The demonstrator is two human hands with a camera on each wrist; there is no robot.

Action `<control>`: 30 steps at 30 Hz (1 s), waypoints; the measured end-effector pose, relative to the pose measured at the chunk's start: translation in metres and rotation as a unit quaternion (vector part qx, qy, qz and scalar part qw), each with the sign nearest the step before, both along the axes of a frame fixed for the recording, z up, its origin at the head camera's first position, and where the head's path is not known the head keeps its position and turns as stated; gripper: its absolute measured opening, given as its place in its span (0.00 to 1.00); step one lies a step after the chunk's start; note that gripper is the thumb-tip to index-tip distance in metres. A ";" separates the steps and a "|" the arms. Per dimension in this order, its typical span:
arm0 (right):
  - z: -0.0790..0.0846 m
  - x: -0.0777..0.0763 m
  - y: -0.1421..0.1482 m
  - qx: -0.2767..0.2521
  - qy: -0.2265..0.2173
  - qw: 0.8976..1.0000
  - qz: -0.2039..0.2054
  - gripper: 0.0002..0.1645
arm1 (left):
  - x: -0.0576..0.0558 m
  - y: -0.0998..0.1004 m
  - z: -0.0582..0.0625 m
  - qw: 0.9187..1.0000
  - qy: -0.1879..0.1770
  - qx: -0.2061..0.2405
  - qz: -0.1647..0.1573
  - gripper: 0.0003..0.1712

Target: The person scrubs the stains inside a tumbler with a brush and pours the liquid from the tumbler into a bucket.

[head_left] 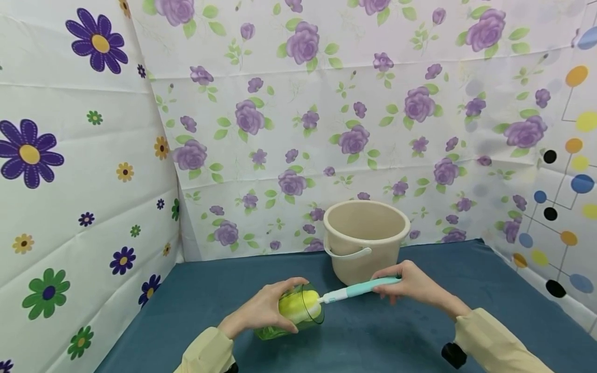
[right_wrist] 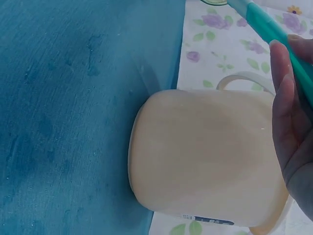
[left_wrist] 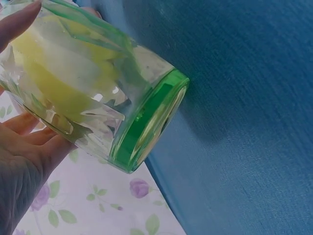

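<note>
My left hand (head_left: 267, 306) grips a green-tinted clear glass (head_left: 267, 332), tilted on its side with its mouth toward the right. In the left wrist view the thick green base of the glass (left_wrist: 149, 122) points away from the palm. My right hand (head_left: 410, 283) holds the teal and white handle of a bottle brush (head_left: 359, 288) between thumb and fingers. The brush's yellow and white sponge head (head_left: 303, 304) is inside the glass and shows through its wall. The teal handle (right_wrist: 266, 24) also appears in the right wrist view.
Behind my right hand stands a beige bucket (head_left: 368, 248) with a white carrying handle, near the back edge of the dark blue table (head_left: 224, 280). Small wet patches (right_wrist: 93, 58) mark the tabletop. Flower-printed curtains (head_left: 280, 155) enclose the back and sides.
</note>
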State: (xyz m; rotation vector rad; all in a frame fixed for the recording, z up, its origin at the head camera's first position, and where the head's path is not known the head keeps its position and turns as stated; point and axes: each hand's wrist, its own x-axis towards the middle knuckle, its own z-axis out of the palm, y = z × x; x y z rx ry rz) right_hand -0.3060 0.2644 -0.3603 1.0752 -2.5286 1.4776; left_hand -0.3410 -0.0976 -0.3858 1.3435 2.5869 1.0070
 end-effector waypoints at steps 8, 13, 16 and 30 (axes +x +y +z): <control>-0.004 0.002 -0.002 -0.001 -0.017 1.000 0.011 0.12 | -0.001 0.002 0.000 1.000 0.008 -0.010 0.000 0.51; -0.003 0.003 -0.002 -0.017 -0.019 1.000 0.014 0.11 | -0.001 0.001 0.000 1.000 0.007 -0.004 0.001 0.51; -0.004 0.002 -0.001 -0.028 -0.012 0.999 0.017 0.11 | 0.000 0.001 0.000 1.000 0.003 -0.001 0.003 0.51; -0.005 0.000 0.000 -0.022 -0.015 1.000 0.000 0.13 | 0.001 0.003 0.002 1.000 -0.007 -0.005 0.010 0.51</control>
